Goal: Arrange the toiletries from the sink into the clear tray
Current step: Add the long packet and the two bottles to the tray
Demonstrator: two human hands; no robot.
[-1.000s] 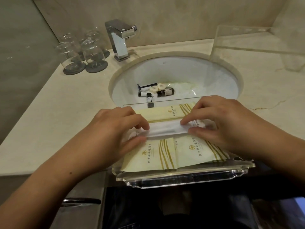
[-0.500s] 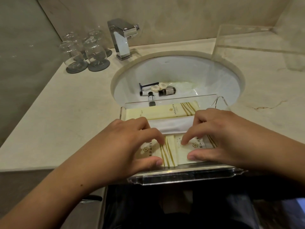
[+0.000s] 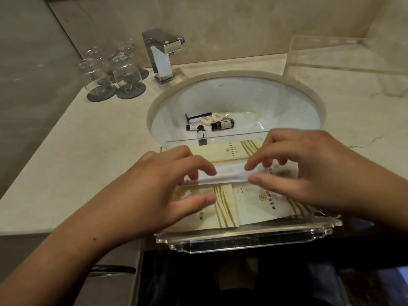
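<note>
Overhead, a beige stone worktop (image 3: 66, 155) runs wall to wall, with matching stone cladding behind it. An oval white sink (image 3: 240, 100) is sunk into it; a square chrome tap (image 3: 162, 54) stands at its far left rim. Left of the tap: upturned glasses (image 3: 114, 74) on dark round coasters. A clear acrylic panel (image 3: 344, 56) stands at far right.

Clear tray (image 3: 249, 239) sits at the near edge of the worktop, just in front of the sink, its front lip overhanging the dark gap below. Inside it: a long cream packet (image 3: 227, 151) with gold stripes along the far side, a white wrapped packet (image 3: 229, 173) across the middle, two cream sachets (image 3: 262, 204) with gold stripes and a flower mark along the near side.

Left hand (image 3: 154, 191) and right hand (image 3: 309, 168) are both over the tray, fingers spread and curled, fingertips at either end of the white packet. Cannot tell whether they pinch it or only touch it.

In the sink basin: a blue razor (image 3: 194, 119), two round white soaps (image 3: 212, 119), a dark brown bottle (image 3: 223, 125) lying on its side, a small dark-capped bottle (image 3: 201, 135) and another small tube at left, all close together near the drain.
</note>
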